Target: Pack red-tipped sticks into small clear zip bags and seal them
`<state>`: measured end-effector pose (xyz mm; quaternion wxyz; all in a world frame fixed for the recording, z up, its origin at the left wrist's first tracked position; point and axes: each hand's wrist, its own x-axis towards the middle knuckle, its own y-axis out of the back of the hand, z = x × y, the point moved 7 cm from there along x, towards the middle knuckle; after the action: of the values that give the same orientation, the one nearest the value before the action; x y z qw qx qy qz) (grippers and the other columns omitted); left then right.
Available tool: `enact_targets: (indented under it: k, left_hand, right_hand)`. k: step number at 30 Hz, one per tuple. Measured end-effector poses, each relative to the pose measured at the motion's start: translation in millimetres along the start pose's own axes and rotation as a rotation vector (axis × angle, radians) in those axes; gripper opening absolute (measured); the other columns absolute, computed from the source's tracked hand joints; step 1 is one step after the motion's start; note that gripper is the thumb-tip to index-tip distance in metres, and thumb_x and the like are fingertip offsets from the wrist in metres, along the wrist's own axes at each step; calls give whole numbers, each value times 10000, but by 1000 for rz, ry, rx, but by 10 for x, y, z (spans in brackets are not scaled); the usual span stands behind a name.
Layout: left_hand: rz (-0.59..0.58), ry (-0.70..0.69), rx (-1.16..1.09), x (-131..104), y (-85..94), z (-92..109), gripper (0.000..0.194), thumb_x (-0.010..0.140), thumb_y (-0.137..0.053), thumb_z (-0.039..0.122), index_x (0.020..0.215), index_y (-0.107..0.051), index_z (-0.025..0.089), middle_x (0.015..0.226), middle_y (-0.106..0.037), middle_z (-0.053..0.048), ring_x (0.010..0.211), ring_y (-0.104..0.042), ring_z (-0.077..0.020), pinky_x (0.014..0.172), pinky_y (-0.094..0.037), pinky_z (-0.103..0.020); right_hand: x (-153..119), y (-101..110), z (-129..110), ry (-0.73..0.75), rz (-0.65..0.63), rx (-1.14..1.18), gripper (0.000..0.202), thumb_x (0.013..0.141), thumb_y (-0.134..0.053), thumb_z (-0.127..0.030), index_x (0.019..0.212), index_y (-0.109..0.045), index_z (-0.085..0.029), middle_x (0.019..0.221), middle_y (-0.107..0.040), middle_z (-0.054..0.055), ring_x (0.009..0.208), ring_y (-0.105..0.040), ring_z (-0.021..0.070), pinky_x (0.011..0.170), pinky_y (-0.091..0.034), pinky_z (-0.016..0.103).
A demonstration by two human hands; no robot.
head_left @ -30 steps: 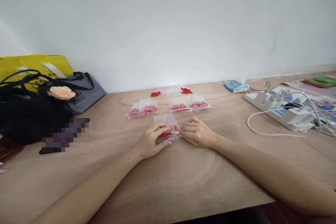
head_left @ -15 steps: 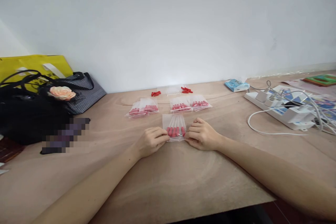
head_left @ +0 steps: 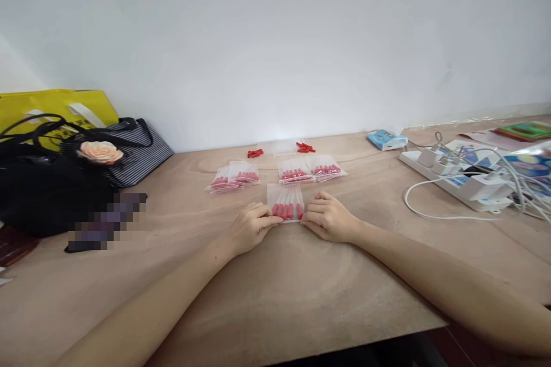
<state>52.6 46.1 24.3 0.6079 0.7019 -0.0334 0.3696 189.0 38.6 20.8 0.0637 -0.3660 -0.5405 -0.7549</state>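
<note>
A small clear plastic bag point(head_left: 286, 196) lies on the wooden table in front of me, with several thin pale sticks with red ends inside. The red ends point toward me. My left hand point(head_left: 253, 226) is closed at the bag's near left corner, thumb and forefinger along its near edge. At the near right corner my right hand point(head_left: 330, 218) is closed, its fingers curled on the edge. Just beyond lie filled bags in two groups, a left pile point(head_left: 235, 178) and a right pile point(head_left: 297, 174) with another bag point(head_left: 328, 168) beside it.
Loose red pieces point(head_left: 255, 153) and more red pieces point(head_left: 305, 147) flank pale sticks point(head_left: 284, 148) near the wall. A white power strip point(head_left: 456, 183) with chargers and cables stands right, near a blue tissue pack point(head_left: 386, 140). Bags, one striped point(head_left: 144, 155), sit left.
The bag's near edge and both hands have shifted slightly away from me. My left thumb and forefinger reach further right along that edge.
</note>
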Motion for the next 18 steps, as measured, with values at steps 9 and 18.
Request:
enact_targets:
  k: [9,18]
  left_hand:
    - [-16,70,-25,6,29,-32,192,875,-432,184,766,-585,142,738,-594,-44,689,-526,-133,650,-435,-254]
    - [2,44,-3,62,-8,-22,161,855,-465,197,769,-594,152,721,-601,-34,678,-535,-132,646,-429,-254]
  right_hand:
    - [-77,-33,135,-32,28,-29,236,865,-440,-259,681,-558,-168,614,-592,-1,608,-471,114,676,-278,286]
    - [7,-99,155,-41,-48,-101,238,872,-393,-221,699,-539,-151,630,-561,18,601,-450,121,665,-264,286]
